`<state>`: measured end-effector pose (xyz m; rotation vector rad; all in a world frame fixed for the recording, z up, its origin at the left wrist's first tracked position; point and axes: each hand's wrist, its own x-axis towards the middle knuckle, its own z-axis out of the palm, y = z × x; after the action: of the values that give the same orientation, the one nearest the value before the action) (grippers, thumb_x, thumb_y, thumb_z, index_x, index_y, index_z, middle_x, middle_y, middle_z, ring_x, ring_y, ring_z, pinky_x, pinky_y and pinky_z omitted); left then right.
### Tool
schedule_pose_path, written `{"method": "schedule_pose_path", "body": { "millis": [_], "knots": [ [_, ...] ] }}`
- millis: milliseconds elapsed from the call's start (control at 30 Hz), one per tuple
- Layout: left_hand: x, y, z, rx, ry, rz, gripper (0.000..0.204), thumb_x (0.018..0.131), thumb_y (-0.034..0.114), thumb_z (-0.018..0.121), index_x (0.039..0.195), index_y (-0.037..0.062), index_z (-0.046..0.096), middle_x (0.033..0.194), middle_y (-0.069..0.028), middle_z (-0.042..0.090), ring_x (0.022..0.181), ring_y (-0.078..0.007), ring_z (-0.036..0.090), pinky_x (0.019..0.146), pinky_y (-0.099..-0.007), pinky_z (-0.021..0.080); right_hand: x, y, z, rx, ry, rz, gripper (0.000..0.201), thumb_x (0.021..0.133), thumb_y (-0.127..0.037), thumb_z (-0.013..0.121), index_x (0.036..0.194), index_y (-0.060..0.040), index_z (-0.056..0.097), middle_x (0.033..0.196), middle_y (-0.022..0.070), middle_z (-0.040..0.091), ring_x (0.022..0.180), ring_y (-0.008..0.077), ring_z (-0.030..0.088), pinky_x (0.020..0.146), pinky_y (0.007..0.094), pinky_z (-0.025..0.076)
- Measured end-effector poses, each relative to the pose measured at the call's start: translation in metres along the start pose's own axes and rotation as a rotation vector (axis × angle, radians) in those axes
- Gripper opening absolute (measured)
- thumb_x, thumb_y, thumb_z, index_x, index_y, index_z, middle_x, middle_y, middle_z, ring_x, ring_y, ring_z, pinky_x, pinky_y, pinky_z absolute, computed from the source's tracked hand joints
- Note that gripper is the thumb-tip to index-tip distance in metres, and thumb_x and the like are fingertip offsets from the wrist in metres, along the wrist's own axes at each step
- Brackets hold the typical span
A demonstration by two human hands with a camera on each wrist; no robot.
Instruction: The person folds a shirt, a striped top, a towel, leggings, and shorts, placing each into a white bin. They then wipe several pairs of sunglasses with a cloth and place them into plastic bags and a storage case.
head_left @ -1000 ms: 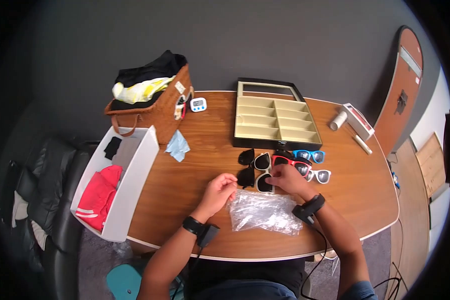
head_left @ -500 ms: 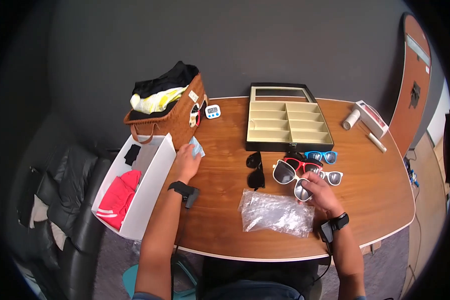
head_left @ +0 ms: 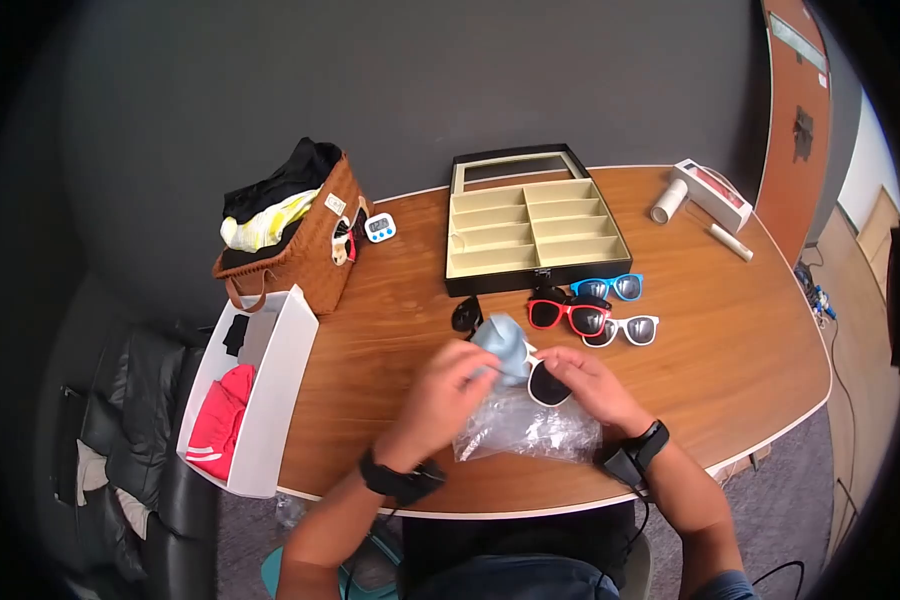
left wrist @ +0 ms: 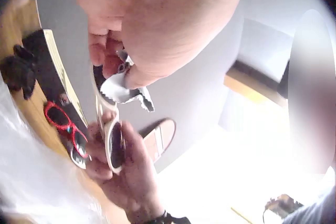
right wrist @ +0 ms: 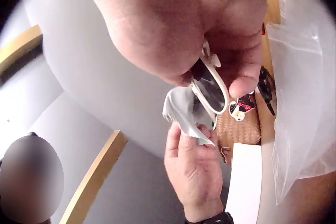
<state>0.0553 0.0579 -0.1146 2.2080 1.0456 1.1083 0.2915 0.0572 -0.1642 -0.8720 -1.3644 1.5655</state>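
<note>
White-framed sunglasses (head_left: 548, 385) with dark lenses are held up over the front of the table. My right hand (head_left: 598, 388) grips them at one lens and the temple side. Around the other lens my left hand (head_left: 438, 400) pinches a light blue cleaning cloth (head_left: 505, 345). In the left wrist view the cloth (left wrist: 119, 88) lies folded against that lens, fingers on one side and thumb on the other. The right wrist view shows the cloth (right wrist: 180, 107) draped over the far end of the frame. Clear plastic bags (head_left: 530, 432) lie beneath both hands.
Red (head_left: 545, 314), blue (head_left: 625, 287), white (head_left: 640, 329) and black (head_left: 467, 315) sunglasses lie before an open compartment case (head_left: 490, 200). At left stand a timer (head_left: 380, 228), a brown basket (head_left: 305, 272) and a white bin (head_left: 278, 420). A white cylinder (head_left: 669, 201) and box (head_left: 725, 208) sit back right.
My right hand has lifted the white-framed sunglasses from the table. The left hand reached left, took the blue cloth from beside the basket and brought it to one lens.
</note>
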Motion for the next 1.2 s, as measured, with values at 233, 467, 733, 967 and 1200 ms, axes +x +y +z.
{"method": "schedule_pose_path", "body": {
  "millis": [233, 467, 733, 967, 1200],
  "knots": [
    [0.018, -0.009, 0.028, 0.265, 0.181, 0.009, 0.011, 0.087, 0.007, 0.063, 0.096, 0.0018, 0.063, 0.093, -0.0142, 0.06, 0.083, -0.0332, 0.062, 0.071, -0.0389, 0.05, -0.003, 0.001, -0.011, -0.127, -0.035, -0.021, 0.03, 0.104, -0.022, 0.045, 0.118, -0.0006, 0.061, 0.105, 0.0016, 0.059, 0.097, 0.0078, 0.054, 0.089, 0.0239, 0.043],
    [-0.003, 0.02, 0.08, 0.283, -0.037, 0.225, 0.014, 0.082, 0.006, 0.065, 0.094, 0.0028, 0.06, 0.093, -0.0113, 0.055, 0.085, -0.0312, 0.06, 0.074, -0.0413, 0.049, 0.001, 0.014, -0.005, -0.089, 0.111, -0.151, 0.037, 0.105, -0.028, 0.039, 0.106, 0.0042, 0.058, 0.101, 0.0048, 0.056, 0.095, 0.0121, 0.051, 0.089, 0.0264, 0.042],
    [0.008, 0.012, 0.056, 0.397, 0.101, 0.197, 0.01, 0.086, 0.007, 0.062, 0.095, 0.0043, 0.063, 0.09, -0.0113, 0.058, 0.082, -0.0297, 0.06, 0.07, -0.0385, 0.049, 0.0, 0.003, -0.002, 0.187, 0.05, 0.044, 0.028, 0.102, -0.029, 0.049, 0.101, -0.0043, 0.062, 0.086, -0.0015, 0.057, 0.084, 0.0048, 0.051, 0.079, 0.0226, 0.043],
    [0.008, -0.024, 0.046, -0.826, 0.152, -0.373, 0.013, 0.101, 0.01, 0.049, 0.109, 0.0014, 0.054, 0.103, -0.0047, 0.061, 0.091, -0.0104, 0.059, 0.078, -0.029, 0.049, -0.005, -0.002, -0.003, 0.282, -0.176, 0.155, 0.009, 0.086, -0.01, 0.071, 0.091, -0.007, 0.065, 0.087, -0.0037, 0.064, 0.078, 0.0036, 0.057, 0.072, 0.0207, 0.045],
    [0.007, -0.01, 0.048, -1.242, 0.129, -0.443, 0.014, 0.102, 0.007, 0.041, 0.115, 0.0044, 0.048, 0.106, -0.0077, 0.058, 0.097, -0.0156, 0.059, 0.09, -0.0344, 0.049, -0.001, 0.007, -0.004, 0.291, -0.114, 0.012, 0.007, 0.088, -0.01, 0.064, 0.09, -0.003, 0.064, 0.086, 0.0025, 0.064, 0.076, 0.0084, 0.059, 0.071, 0.0216, 0.047]
  ]
}}
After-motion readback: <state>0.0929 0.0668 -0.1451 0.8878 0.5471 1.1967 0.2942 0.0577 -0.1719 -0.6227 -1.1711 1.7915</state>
